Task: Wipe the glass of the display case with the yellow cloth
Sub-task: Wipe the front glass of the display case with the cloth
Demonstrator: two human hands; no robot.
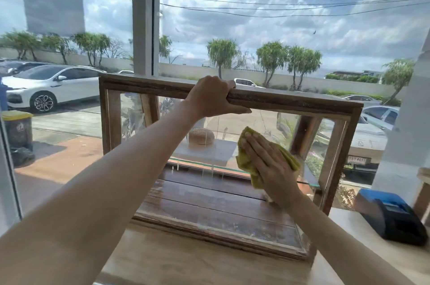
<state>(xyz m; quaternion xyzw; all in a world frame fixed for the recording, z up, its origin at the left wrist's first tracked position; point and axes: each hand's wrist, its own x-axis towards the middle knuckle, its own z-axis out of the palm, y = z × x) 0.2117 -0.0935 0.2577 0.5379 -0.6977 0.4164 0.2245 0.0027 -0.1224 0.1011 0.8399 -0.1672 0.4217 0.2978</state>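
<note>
A wooden-framed display case [290, 100] with glass panes stands on a light counter in front of a big window. My left hand [213, 96] grips the middle of its top front rail, fingers curled over the edge. My right hand [267, 161] lies flat, fingers together, pressing the yellow cloth [246, 159] against the glass [232, 126] at the right of the case. The cloth bunches out around my palm. Inside, a round bread loaf [201, 136] rests on a white shelf.
A black and blue card terminal [393, 217] sits on the counter [186, 261] to the right of the case. A white pillar stands at far right. Behind the window are parked cars, a bin [17, 130] and a street.
</note>
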